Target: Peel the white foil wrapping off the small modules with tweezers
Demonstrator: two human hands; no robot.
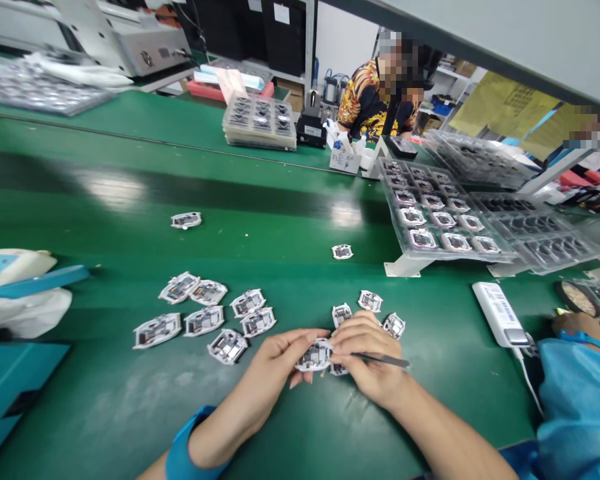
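My left hand is closed around the edge of a small white watch housing with a circuit board inside. In my right hand are dark metal tweezers, their back end pointing right and their tips hidden by my fingers. The fingers of that hand touch the right edge of the housing. Similar housings lie around the hands, such as one just behind my right fingers and one at its right. A loose group of several housings lies to the left of my left hand.
Single housings lie farther back on the green table. A clear tray of housings stands on a white stand at right. Nearby is a white power strip with a cable. A co-worker's blue sleeve is at right; another person sits opposite.
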